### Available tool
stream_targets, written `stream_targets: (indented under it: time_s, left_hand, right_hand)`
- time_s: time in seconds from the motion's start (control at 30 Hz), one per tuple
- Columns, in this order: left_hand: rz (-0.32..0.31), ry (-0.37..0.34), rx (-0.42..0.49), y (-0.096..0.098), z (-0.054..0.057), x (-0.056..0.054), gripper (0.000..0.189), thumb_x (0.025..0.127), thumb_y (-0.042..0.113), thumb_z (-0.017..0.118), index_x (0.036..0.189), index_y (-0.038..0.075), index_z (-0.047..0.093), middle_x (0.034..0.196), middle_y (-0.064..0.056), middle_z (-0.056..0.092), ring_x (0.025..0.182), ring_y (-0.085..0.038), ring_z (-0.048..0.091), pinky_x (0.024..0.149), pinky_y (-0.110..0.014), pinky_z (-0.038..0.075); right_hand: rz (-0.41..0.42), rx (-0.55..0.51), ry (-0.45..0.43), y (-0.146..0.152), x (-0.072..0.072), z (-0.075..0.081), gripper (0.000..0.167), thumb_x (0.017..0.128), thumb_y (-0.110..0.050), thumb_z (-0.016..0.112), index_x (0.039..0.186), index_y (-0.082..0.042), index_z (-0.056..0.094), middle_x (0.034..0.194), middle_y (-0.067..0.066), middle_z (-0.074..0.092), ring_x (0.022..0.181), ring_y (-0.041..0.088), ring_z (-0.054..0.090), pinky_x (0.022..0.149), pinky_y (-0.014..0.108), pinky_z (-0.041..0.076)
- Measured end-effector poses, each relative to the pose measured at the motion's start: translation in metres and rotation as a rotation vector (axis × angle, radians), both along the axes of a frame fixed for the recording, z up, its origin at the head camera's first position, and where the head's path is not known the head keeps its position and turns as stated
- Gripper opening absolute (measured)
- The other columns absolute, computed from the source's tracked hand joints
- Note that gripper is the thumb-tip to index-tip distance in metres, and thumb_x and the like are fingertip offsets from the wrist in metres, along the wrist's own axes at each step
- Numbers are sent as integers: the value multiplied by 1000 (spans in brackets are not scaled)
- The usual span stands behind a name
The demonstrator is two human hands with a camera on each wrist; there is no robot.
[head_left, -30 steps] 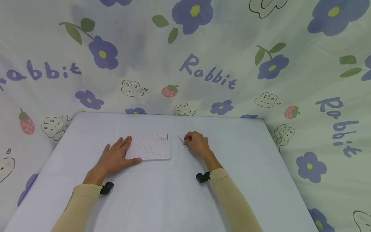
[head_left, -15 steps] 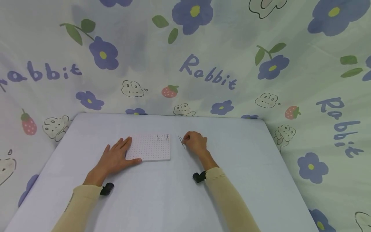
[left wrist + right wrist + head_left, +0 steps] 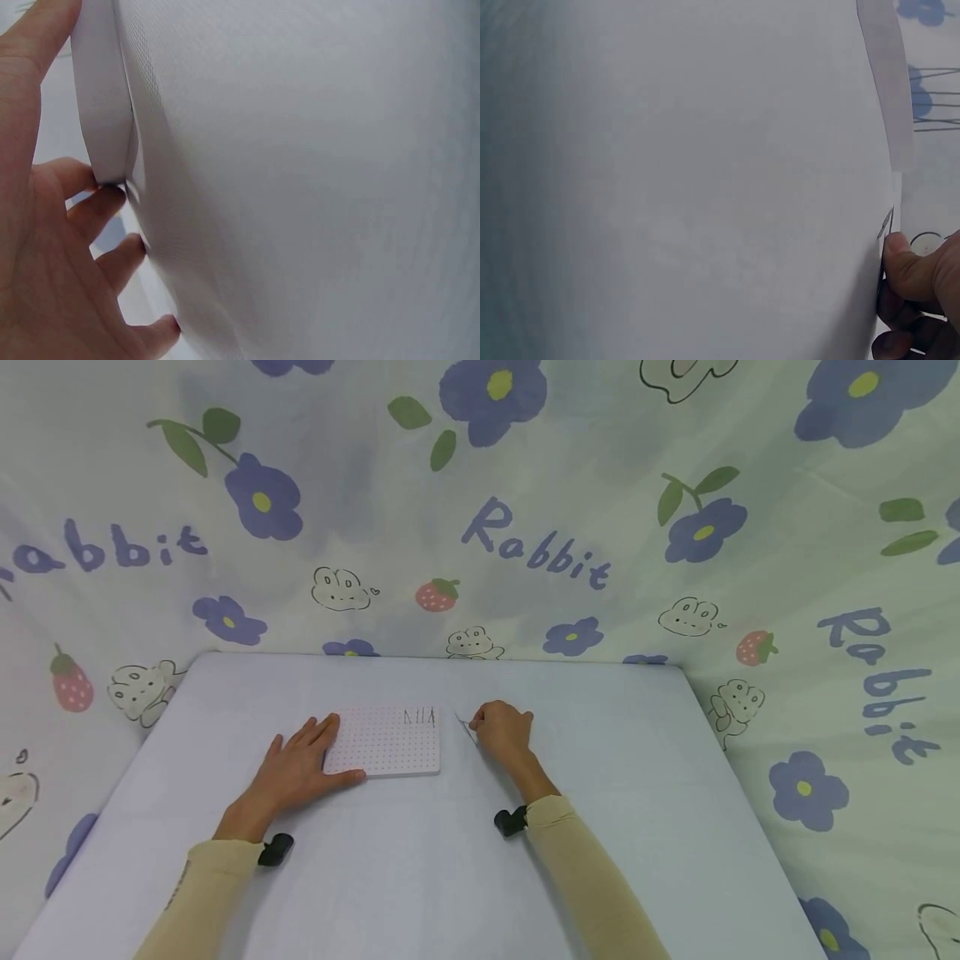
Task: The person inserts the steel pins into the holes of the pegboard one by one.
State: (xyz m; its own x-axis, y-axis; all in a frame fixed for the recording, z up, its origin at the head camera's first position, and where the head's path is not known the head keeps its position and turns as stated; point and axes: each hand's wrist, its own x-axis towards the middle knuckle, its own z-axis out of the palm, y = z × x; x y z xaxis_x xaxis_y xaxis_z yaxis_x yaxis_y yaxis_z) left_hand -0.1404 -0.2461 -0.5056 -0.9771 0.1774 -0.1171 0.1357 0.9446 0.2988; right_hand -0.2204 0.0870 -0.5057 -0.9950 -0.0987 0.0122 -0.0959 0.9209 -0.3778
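A white board (image 3: 382,747) with rows of small dots or holes lies on the table in the head view. Several thin dark sticks (image 3: 420,717) stand up at its far right corner. My left hand (image 3: 296,770) spreads along the board's left side, thumb at the front edge; in the left wrist view its fingertips (image 3: 133,247) touch the table and the board's corner. Right of the board, my right hand (image 3: 502,732) pinches a thin dark stick (image 3: 886,223) between thumb and fingers. Another thin stick (image 3: 465,730) lies on the table beneath those fingertips, partly hidden.
The table (image 3: 420,868) has a white cover. Behind it and at both sides hangs a curtain (image 3: 360,510) printed with flowers, rabbits and strawberries. A small black camera sits on each wrist, the left one (image 3: 277,849) and the right one (image 3: 511,821).
My right hand and forearm have shifted slightly left, and the thin sticks at the fingertips now lie a little further left and at a changed angle. My left hand and the board have stayed put.
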Motion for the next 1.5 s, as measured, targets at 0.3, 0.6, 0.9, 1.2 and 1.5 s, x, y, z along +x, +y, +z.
stream_targets:
  time_s: [0.3, 0.6, 0.9, 1.2, 1.5]
  left_hand:
    - [2, 3, 7, 0, 0, 1, 126, 75, 88, 55, 160, 2, 18, 164, -23, 23, 151, -46, 17, 113, -76, 5]
    - [3, 4, 8, 1, 2, 2, 125, 76, 86, 58, 160, 1, 20, 163, -24, 24, 150, -47, 17, 113, -76, 6]
    - [3, 3, 16, 2, 6, 4, 123, 77, 83, 59, 159, 0, 19, 163, -24, 23, 150, -48, 17, 113, -76, 5]
    - [1, 8, 14, 1, 3, 1, 123, 78, 82, 60, 159, 0, 19, 163, -24, 23, 150, -48, 16, 113, -76, 5]
    - [2, 4, 14, 1, 2, 2, 124, 77, 83, 60, 159, 0, 20, 163, -24, 23, 150, -48, 17, 113, -76, 5]
  right_hand:
    - [-4, -70, -55, 2, -2, -1, 19, 95, -25, 70, 77, -19, 73, 82, -5, 70, 80, 17, 63, 100, 65, 38]
    - [-8, -88, -83, 2, 1, 0, 19, 100, -27, 64, 84, -19, 69, 81, -5, 69, 77, 17, 60, 99, 63, 40]
    - [57, -182, -44, -12, 4, 16, 16, 102, -31, 60, 94, -19, 66, 78, -8, 63, 73, 14, 57, 91, 53, 40]
    - [135, -237, 7, -23, 11, 20, 18, 101, -34, 61, 103, -18, 69, 88, -9, 69, 74, 13, 57, 95, 49, 41]
    - [190, -251, 54, -28, 16, 14, 13, 97, -30, 66, 98, -19, 72, 93, -8, 74, 77, 10, 61, 96, 48, 42]
